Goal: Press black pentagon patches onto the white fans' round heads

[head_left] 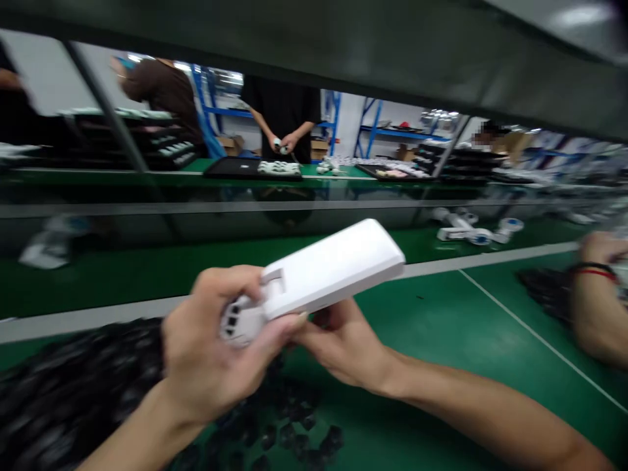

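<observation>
"White plastic housing [333, 268], one, with a slotted round end [244, 322]: where is it sitting?"

"Above the green worktop [432, 333], between the hands, overlapping the pale far edge strip [505, 256] in view. Its long axis is running from near left to far right, the round end pointing near left."

"Hands, two: how are they standing?"

"Together at the item. Left hand [201, 353] is clamping the round end, thumb along the near side, a finger pressing by the recess [275, 282]. Right hand [356, 347] is reaching beneath the middle, nearer the long body."

"Obscured portions?"

"Underside is facing away. Right fingertips are hiding below it; whether they are gripping, I cannot tell. Left palm is covering part of the round end. Small black parts [73, 392], loose, are blurring at the worktop's near left; a co-worker's forearm [596, 320] is running out of view at right."
</observation>
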